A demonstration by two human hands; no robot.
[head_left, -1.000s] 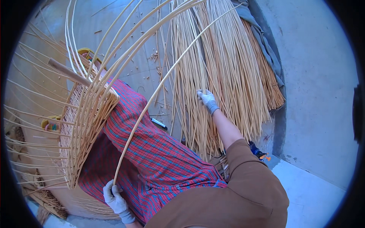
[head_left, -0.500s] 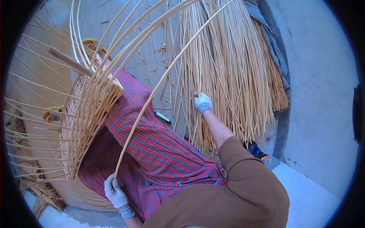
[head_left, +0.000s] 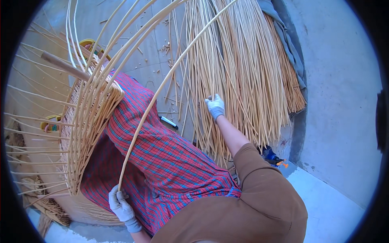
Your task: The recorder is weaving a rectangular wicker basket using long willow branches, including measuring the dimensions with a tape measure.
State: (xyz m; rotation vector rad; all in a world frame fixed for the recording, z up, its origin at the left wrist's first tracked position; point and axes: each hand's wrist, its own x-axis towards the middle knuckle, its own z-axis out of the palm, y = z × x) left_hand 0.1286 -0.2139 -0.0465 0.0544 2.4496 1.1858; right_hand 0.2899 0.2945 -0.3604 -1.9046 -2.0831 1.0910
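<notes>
My gloved left hand (head_left: pixel 121 204) is closed on the lower end of a long pale reed (head_left: pixel 139 127), which arches upward across the view. My gloved right hand (head_left: pixel 214 106) has its fingers curled on thin reeds in a large loose bundle (head_left: pixel 247 77) on the floor. On the left, a woven wicker piece (head_left: pixel 85 133) with long upright and sideways-jutting rods rests against the red plaid cloth (head_left: pixel 158 162) over my legs. A thick stick (head_left: pixel 65 65) pokes out from its top.
A white pen-like object with a dark end (head_left: pixel 168 121) lies beside the cloth. Yellow footwear (head_left: pixel 52 123) shows at the left. A dark tool with orange parts (head_left: pixel 273 158) is near my right arm. Grey fabric (head_left: pixel 283 44) edges the bundle; wood scraps litter the floor (head_left: pixel 150 52).
My right hand has drawn slightly back toward me within the bundle, fingers still curled on reeds. My left hand keeps holding the long reed. The view has shifted slightly.
</notes>
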